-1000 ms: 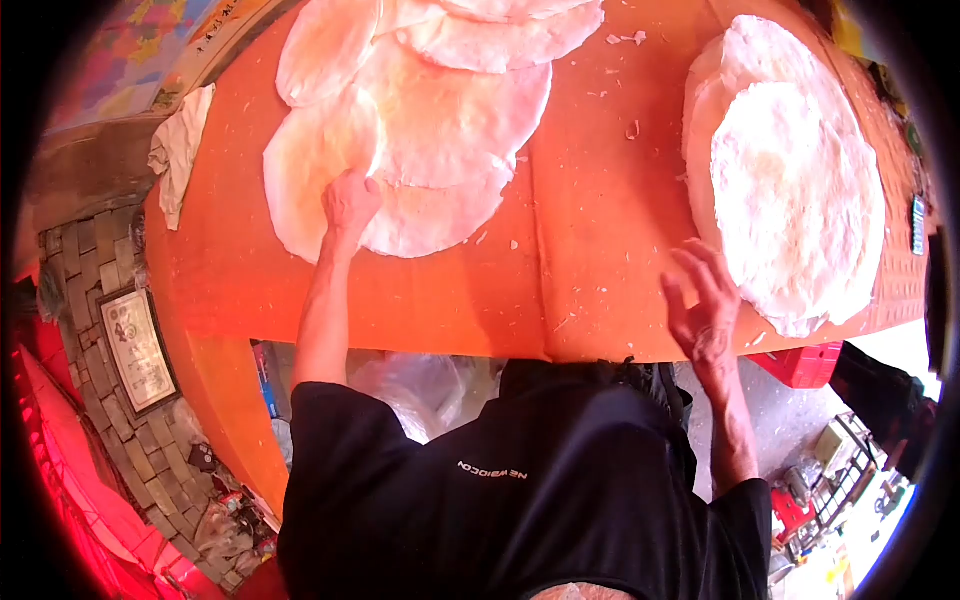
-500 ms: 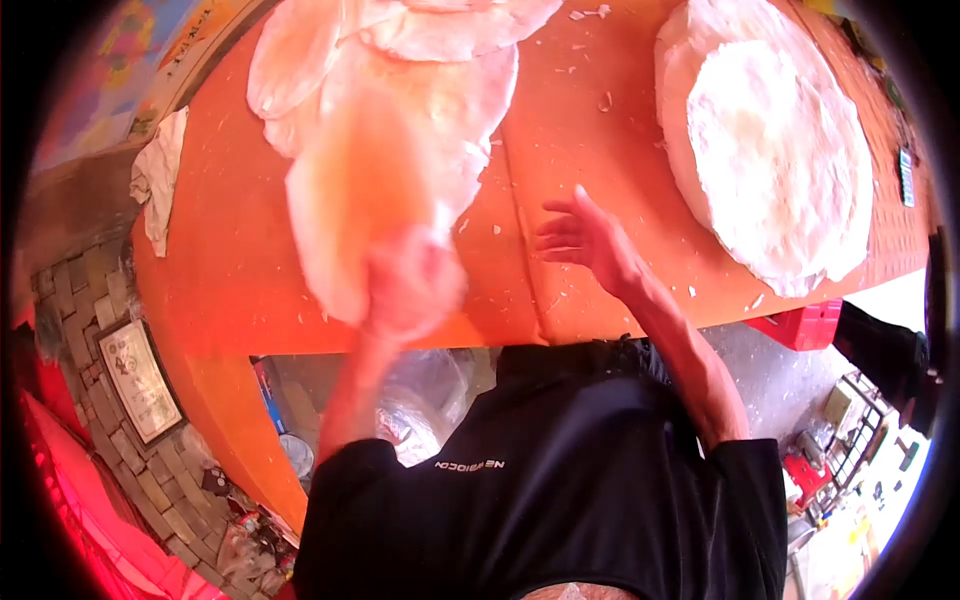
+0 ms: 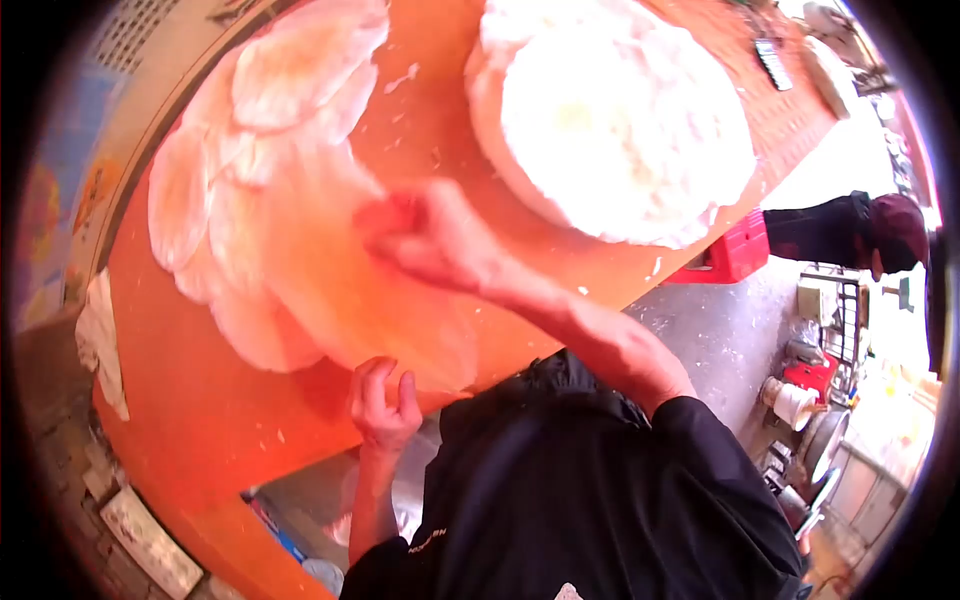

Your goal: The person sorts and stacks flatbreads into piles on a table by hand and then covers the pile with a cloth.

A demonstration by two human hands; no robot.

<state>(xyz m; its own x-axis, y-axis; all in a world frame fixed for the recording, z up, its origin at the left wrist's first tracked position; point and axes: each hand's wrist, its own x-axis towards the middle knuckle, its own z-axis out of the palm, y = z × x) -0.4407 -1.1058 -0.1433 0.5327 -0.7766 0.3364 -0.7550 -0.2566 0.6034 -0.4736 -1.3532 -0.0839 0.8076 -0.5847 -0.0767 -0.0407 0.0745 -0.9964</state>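
Note:
Thin, pale round sheets that look like flatbreads [image 3: 290,80] overlap on the left of an orange table [image 3: 200,430]. The nearest flatbread [image 3: 350,290] is smeared by motion, its lower end close to the table's front edge. My right hand [image 3: 425,240] is at its upper right edge, fingers curled and closed on it, somewhat blurred. Just below its lower end, my left hand [image 3: 385,408] has thumb and fingers apart and appears to hold nothing. To the right stands a thick round stack of flatbreads [image 3: 620,120], its top bright with glare.
A crumpled cloth [image 3: 100,340] hangs at the table's left edge. White flakes are scattered on the table. A dark phone-like device [image 3: 772,65] lies at the far right. Beyond the front edge are a red crate [image 3: 735,250] and a person in a dark cap [image 3: 898,232].
The view has turned right. My left hand has drawn back from the flatbread and opened. My right hand, open before, has crossed to the flatbread's edge and closed.

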